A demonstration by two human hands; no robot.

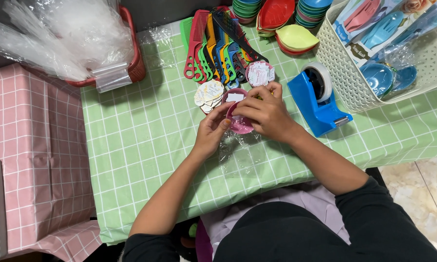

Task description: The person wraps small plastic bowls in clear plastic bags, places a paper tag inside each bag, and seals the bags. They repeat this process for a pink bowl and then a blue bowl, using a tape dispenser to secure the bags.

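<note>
Pink round bowl (pixel 240 124), tilted, left hand (pixel 212 130), right hand (pixel 267 114)

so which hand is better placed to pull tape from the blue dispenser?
Right hand: it sits nearest the blue tape dispenser. Left hand lies across the small pink round dish, farther away.

place: packing table, shop goods | combs (pixel 213 43) | tape dispenser (pixel 318 99)
</note>
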